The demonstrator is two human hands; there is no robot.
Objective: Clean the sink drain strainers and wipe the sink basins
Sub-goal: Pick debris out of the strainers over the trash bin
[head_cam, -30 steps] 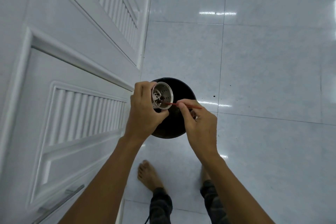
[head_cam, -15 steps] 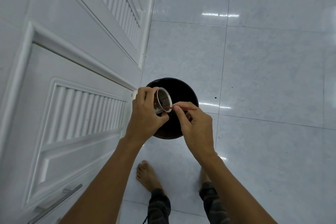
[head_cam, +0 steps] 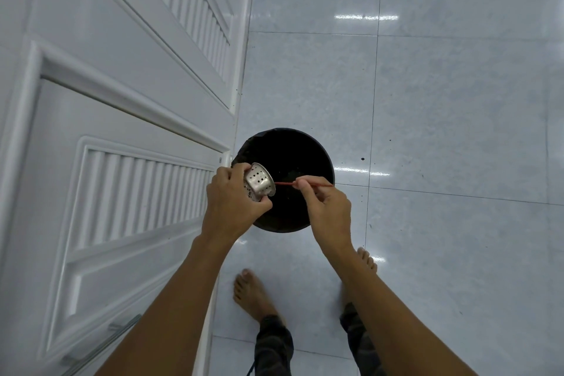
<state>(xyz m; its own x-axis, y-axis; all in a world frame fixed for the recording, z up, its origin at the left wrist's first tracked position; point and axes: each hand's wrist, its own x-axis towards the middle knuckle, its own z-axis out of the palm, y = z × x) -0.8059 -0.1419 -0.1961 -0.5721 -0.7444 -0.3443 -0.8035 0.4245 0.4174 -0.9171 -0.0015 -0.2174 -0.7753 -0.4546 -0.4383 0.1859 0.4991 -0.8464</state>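
My left hand [head_cam: 232, 201] grips a round metal drain strainer [head_cam: 259, 181] with several holes, its perforated underside turned up and to the right. My right hand [head_cam: 326, 207] pinches a thin red stick [head_cam: 317, 184] that lies level, its left tip just short of the strainer's rim. Both hands hover over a black round bin [head_cam: 293, 156] on the floor. No sink is in view.
White louvred cabinet doors [head_cam: 122, 162] fill the left side, with a metal bar handle [head_cam: 100, 342] low down. Glossy pale floor tiles [head_cam: 442, 116] spread to the right. My bare feet [head_cam: 250, 293] stand just behind the bin.
The strainer has been turned so its holed bottom faces up instead of its open mouth. The red stick has come out of the strainer and my right hand has drawn to the right.
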